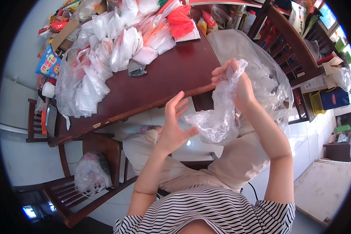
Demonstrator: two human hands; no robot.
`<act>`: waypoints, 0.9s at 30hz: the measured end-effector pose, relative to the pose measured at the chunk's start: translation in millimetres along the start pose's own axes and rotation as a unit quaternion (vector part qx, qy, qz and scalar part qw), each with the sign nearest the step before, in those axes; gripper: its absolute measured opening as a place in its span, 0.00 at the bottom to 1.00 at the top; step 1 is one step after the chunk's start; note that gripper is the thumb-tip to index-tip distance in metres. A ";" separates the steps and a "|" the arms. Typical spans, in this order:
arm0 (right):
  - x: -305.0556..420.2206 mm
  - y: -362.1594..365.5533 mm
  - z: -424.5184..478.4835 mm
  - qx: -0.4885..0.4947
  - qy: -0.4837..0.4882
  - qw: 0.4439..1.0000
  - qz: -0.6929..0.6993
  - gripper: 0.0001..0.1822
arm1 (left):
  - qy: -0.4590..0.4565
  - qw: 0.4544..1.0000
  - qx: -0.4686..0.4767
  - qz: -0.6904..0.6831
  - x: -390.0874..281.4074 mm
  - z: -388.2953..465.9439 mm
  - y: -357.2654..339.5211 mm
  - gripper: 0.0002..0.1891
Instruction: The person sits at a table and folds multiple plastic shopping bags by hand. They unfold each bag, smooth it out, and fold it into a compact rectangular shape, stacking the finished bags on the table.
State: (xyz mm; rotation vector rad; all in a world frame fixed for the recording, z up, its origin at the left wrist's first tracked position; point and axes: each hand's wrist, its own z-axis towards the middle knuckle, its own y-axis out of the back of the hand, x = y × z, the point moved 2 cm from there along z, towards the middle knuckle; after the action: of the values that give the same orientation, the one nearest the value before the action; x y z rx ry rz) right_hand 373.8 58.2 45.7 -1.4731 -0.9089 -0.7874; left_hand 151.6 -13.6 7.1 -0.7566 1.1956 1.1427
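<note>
A crumpled clear plastic bag (219,122) hangs from my right hand (237,82), which grips its upper end above my lap. Beside the bag's lower left side is my left hand (177,122), fingers apart and holding nothing; whether the thumb touches the plastic I cannot tell. On the dark red wooden table (163,79) in front of me lie many folded white and clear plastic bags (125,49). A red plastic bag (180,22) lies at the right end of this pile, and a small grey folded bag (137,68) at its near edge.
To the right, a large clear plastic sack (260,73) holding more plastic stands by a wooden chair (292,44). Another chair (102,155) at left carries a filled clear bag (92,174). A blue snack packet (48,63) sits at the table's far left.
</note>
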 end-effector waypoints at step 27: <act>-18.2 -35.3 -5.8 -0.019 0.012 1.000 -0.003 0.23 | 0.049 0.965 -0.191 -0.172 1.9 -36.7 12.4 0.11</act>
State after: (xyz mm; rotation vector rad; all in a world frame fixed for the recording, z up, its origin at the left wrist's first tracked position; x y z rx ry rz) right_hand 334.3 51.4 46.9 -1.4913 -0.8859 -0.8295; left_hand 128.3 -43.2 -2.4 -1.2762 0.8836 1.0602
